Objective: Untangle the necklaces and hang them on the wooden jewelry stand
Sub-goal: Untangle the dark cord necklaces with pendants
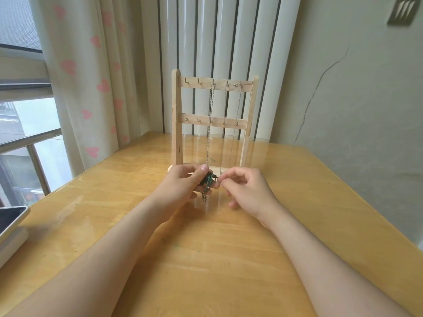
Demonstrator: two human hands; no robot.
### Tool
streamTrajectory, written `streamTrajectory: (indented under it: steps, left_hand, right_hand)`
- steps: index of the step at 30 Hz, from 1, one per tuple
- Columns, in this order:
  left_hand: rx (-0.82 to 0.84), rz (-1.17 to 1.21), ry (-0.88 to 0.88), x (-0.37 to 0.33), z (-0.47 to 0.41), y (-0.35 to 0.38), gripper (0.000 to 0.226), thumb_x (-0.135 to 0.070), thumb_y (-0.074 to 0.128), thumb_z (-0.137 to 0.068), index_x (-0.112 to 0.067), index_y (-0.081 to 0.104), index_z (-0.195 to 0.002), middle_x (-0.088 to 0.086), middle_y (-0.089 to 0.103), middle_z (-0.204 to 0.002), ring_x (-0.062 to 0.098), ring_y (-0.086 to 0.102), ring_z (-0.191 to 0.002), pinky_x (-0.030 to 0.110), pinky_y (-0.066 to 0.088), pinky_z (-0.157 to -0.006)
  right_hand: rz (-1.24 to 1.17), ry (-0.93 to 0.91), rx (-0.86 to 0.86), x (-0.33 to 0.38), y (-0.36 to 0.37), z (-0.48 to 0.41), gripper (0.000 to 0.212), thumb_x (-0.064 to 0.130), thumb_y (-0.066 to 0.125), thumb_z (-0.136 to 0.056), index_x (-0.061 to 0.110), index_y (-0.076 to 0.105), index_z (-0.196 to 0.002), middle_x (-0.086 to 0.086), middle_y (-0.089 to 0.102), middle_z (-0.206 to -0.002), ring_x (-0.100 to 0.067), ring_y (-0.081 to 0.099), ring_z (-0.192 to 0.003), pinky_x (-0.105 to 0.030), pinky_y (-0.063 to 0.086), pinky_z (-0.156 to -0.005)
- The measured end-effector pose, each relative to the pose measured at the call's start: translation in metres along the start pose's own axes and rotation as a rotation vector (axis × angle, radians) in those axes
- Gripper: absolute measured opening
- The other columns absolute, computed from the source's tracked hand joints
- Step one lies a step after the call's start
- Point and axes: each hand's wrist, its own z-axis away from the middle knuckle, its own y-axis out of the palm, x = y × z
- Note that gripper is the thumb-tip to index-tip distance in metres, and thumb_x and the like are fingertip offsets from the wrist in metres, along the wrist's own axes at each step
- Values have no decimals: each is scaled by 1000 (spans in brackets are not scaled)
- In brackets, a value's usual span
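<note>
The left hand [183, 182] holds the tangle [208, 180], a dark green-and-black knot of cord and chain, with its fingers [203, 169] curled around it and the thumb pressed on top. The right hand [245, 191] has thumb and forefinger pinched together at the tangle's right edge. Which strand they hold is too fine to tell. A small metal pendant [204, 197] dangles just below the left fingers.

Just beyond the fingers stands the wooden jewelry stand [177, 120] on the bench [206, 248]. No box or tray is in view, so the stand's hooks are the only holders. The top row has 5 hooks. The 2 on the left are bare, the 3rd carries a chain [210, 124] that runs down to the left thumb, and a thinner chain [237, 124] spans the 4th and 5th and drops toward the right fingers. The lower 5 hooks are bare.

The pieces look very light, limp and slippery, and the fine links could kink or snap under a hard pull. The safest hold is probably a fingertip pinch on 1 loop close to the knot, easing it open while the other hand steadies the bundle. The pendant's weight may swing and re-twist loose strands.
</note>
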Motion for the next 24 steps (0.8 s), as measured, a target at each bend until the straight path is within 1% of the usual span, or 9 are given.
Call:
streamTrajectory:
  steps: [3,6,8,10,13,16,19,20,24]
  left_hand:
    - [9,60,-9,3,-2,1,32,-35,57,-110,-7,69,-120,4,83,-100,25,79,-88,40,53,-83]
    - [-6,81,-20,3,-2,1,27,-31,59,-110,-7,68,-119,10,79,-99,30,80,-87,38,58,-77]
    - [10,67,-19,3,-2,1,24,-30,58,-110,-8,67,-117,22,78,-107,33,81,-90,36,61,-74]
    - [30,45,-4,4,-2,2,24,-30,59,-110,-8,67,-114,26,77,-110,35,81,-92,41,64,-79]
    - [37,18,5,4,0,2,24,-30,58,-111,-9,67,-114,19,80,-104,33,81,-94,45,64,-86]
    - [31,36,5,2,1,3,20,-23,53,-113,-12,68,-120,14,81,-105,28,80,-90,41,63,-80]
    - [49,16,38,3,1,3,21,-15,53,-112,-17,70,-125,11,81,-102,24,77,-83,42,60,-78]
    - [51,-5,57,4,0,3,21,-15,57,-111,-21,72,-125,9,80,-100,23,75,-80,44,59,-79]
    - [22,-84,108,2,1,3,17,-25,76,-99,-29,77,-115,-1,66,-88,17,64,-73,39,56,-75]
  right_hand:
    - [34,16,7,-1,1,1,6,22,75,-90,24,80,-87,-5,76,-86,-18,67,-68,-53,64,-67]
    - [53,31,20,-2,3,1,10,36,78,-85,26,80,-87,2,76,-86,-16,69,-72,-54,64,-76]
    - [91,21,21,-2,4,1,18,46,80,-80,29,80,-86,6,78,-88,-17,73,-81,-49,64,-83]
    - [106,-1,32,-2,4,2,17,45,84,-85,29,80,-88,8,80,-85,-18,76,-84,-40,63,-84]
    - [137,-3,19,-7,1,2,11,43,83,-90,33,80,-91,7,81,-82,-12,76,-83,-27,59,-79]
    - [190,-68,-43,-12,1,-3,7,40,82,-91,33,82,-90,12,80,-95,-4,74,-92,-27,59,-85]
    - [206,-96,-58,-8,0,-3,8,28,77,-97,28,80,-90,9,79,-87,-1,71,-81,-17,54,-75]
    - [190,-87,-50,-8,0,-3,8,26,74,-99,26,78,-92,6,79,-85,-4,72,-79,-21,57,-76]
    - [50,-21,19,-6,3,-1,6,18,69,-102,19,74,-98,-8,79,-88,-27,78,-82,-51,64,-84]
